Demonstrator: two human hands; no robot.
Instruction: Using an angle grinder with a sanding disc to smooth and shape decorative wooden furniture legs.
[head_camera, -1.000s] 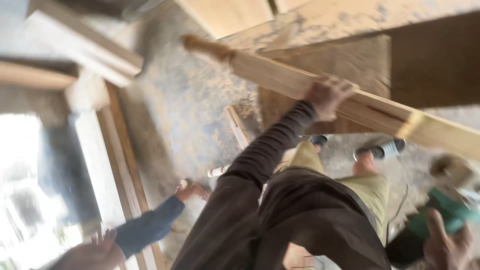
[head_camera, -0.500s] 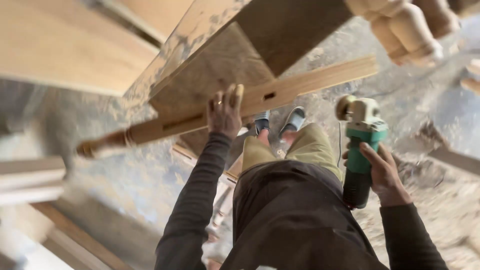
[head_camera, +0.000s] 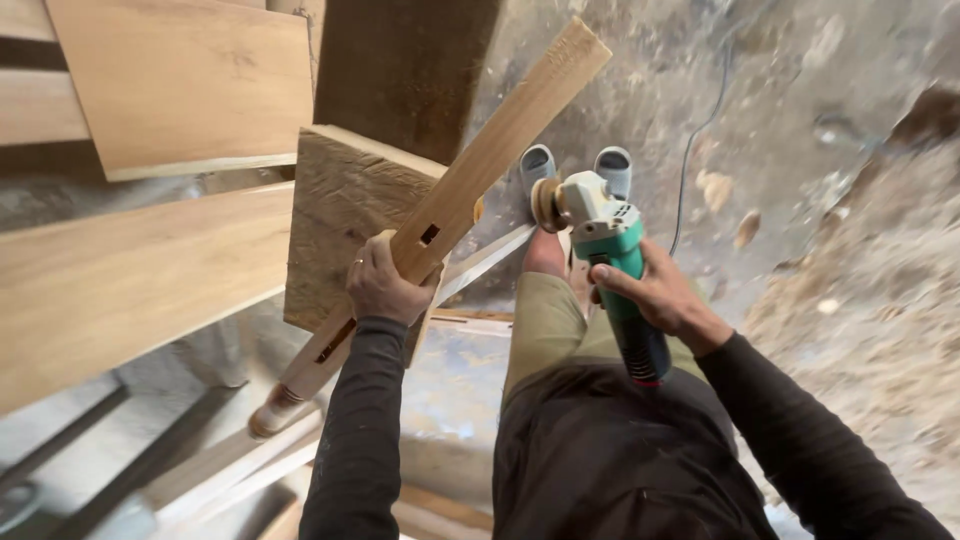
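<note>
I see my left hand (head_camera: 383, 285) closed around a long wooden leg (head_camera: 440, 215), a little left of the middle of the frame. The wood is pale and smooth, square in its upper part with two small dark rectangular slots cut in it, and turned round with rings at the lower end near the lower left. It lies diagonally, from the lower left up to the upper middle of the frame. The fingers wrap the far side, so I cannot see them fully; a ring shows on one finger.

My right hand (head_camera: 655, 295) is closed on the handle of a grinder (head_camera: 610, 255), right of the middle. Its body is green plastic, the head is cream-coloured, and a round tan disc sits at the front. The disc is near the leg but I cannot tell if it touches.

Behind the leg stands a rough, grainy board (head_camera: 345, 215). Wide smooth planks (head_camera: 130, 270) fill the left side and are cut off by the frame edge. The floor (head_camera: 850, 290) at the right is dusty with sawdust heaps. A thin cable (head_camera: 700, 130) runs over it in the upper right. Two grey shoes (head_camera: 575, 165) show above the grinder.
</note>
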